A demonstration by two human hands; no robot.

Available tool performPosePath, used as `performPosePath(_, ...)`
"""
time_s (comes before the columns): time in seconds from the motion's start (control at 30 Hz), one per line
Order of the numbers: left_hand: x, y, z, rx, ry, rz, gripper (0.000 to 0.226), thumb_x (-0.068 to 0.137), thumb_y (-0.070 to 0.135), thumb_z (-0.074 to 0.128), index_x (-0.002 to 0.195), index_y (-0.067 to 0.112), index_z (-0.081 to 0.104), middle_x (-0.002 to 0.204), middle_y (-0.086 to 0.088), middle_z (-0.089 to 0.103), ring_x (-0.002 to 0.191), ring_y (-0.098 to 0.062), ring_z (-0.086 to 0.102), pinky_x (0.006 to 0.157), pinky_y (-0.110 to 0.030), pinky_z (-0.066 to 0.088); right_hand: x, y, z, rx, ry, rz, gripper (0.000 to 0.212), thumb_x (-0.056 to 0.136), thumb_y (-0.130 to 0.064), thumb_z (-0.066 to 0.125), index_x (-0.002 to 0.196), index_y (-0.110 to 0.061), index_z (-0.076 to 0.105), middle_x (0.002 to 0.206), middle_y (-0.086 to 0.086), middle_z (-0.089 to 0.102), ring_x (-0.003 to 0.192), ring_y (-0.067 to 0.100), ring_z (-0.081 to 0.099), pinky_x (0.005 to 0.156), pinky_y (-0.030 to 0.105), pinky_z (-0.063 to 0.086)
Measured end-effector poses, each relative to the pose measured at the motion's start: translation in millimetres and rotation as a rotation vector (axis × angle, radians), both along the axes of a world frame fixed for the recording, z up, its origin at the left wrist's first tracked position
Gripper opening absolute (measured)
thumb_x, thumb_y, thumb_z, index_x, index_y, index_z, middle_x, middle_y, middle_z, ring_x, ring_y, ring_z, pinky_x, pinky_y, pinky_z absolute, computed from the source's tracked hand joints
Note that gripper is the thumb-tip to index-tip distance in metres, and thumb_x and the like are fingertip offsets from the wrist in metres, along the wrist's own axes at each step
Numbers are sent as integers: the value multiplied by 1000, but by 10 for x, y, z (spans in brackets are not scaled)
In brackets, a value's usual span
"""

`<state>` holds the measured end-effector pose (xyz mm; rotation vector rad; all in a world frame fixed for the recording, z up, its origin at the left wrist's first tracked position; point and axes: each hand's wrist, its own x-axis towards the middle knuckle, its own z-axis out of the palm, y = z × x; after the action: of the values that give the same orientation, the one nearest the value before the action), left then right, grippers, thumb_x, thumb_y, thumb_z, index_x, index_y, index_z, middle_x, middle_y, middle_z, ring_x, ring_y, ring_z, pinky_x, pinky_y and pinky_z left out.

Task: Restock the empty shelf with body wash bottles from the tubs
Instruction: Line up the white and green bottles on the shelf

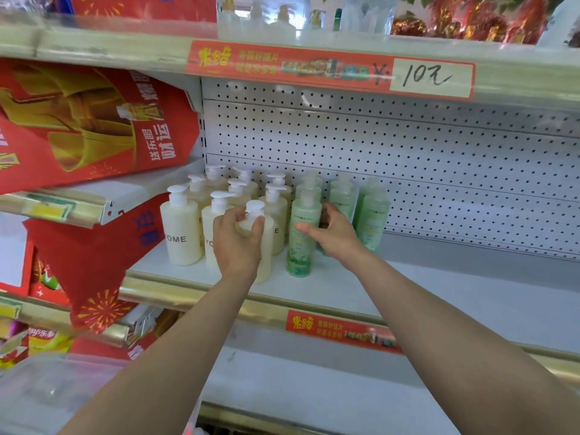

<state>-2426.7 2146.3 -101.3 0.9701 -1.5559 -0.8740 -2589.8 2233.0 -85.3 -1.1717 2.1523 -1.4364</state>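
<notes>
Several cream pump bottles (182, 233) stand in rows at the left end of the white shelf (439, 296). My left hand (237, 243) grips the neck of the front cream bottle (266, 246), which stands near the shelf's front edge. To the right stand several green bottles (373, 218) in rows. My right hand (332, 233) holds the front green bottle (303, 243) from its right side, thumb across the label. Both bottles are upright on the shelf.
A perforated white back panel (408, 158) runs behind the bottles. Red gift bags (94, 120) lean on the shelves at left. Along the upper shelf edge is a red price strip (329, 69). At the bottom left, a clear plastic tub (47, 394) shows.
</notes>
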Motion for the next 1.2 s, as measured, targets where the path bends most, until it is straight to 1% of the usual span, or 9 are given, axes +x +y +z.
performPosePath(0.13,76,40,75,66,-20,-83,38,89,33,69,123,19,58,123,0,54,105,-16,55,84,-19,33,190,62,76,27,-21,-61,59,82,-40,78,132,-27,48,124,-6,61,120,18,58,101,38,50)
performPosePath(0.2,180,44,134,67,-44,-136,41,89,33,70,125,20,57,125,1,51,104,-14,54,81,-16,33,353,102,140,-16,-28,-158,72,84,-43,76,144,-22,41,132,-3,60,123,19,57,101,34,48)
performPosePath(0.3,457,-22,236,-1,-102,-164,47,86,33,73,129,22,56,129,-3,50,102,-14,52,81,-17,32,635,130,265,-108,94,-330,74,88,-44,71,148,-16,37,141,3,55,129,19,53,97,24,40)
performPosePath(0.4,837,-161,310,-104,-198,-125,50,86,39,71,131,23,55,135,-3,47,119,-24,52,94,-31,41,949,89,417,-107,322,-382,74,89,-51,66,148,-14,40,146,5,51,135,22,47,106,34,41)
performPosePath(0.5,1251,-334,412,-175,-362,-48,49,90,45,62,133,24,53,140,-6,44,128,-31,41,99,-44,39,1347,-2,581,-7,484,-330,71,91,-55,60,148,-18,40,149,6,46,139,25,39,108,40,39)
performPosePath(0.67,1938,-563,434,-210,-527,20,54,88,49,60,135,23,51,143,-8,42,132,-33,38,103,-47,37,2092,-206,578,148,589,-247,68,93,-55,58,147,-18,42,149,10,43,140,30,35,105,40,38)
performPosePath(0.83,2515,-682,204,-186,-592,33,56,87,47,62,137,25,50,144,-8,40,129,-35,38,104,-48,36,2712,-377,296,247,595,-156,71,92,-53,60,149,-18,39,152,10,41,141,30,33,109,45,39)
performPosePath(0.97,2819,-779,-140,-145,-649,-3,58,85,45,65,136,23,51,141,-12,43,126,-37,42,105,-47,37,3046,-500,-46,305,535,-89,71,92,-50,61,150,-17,38,150,10,43,141,29,33,110,40,36)
performPosePath(1.2,3193,-876,-1044,112,-734,-41,59,82,47,67,130,17,55,133,-18,48,121,-41,46,103,-49,40,3376,-644,-952,433,392,6,62,91,-47,64,141,-14,46,141,11,48,132,30,43,103,38,40)
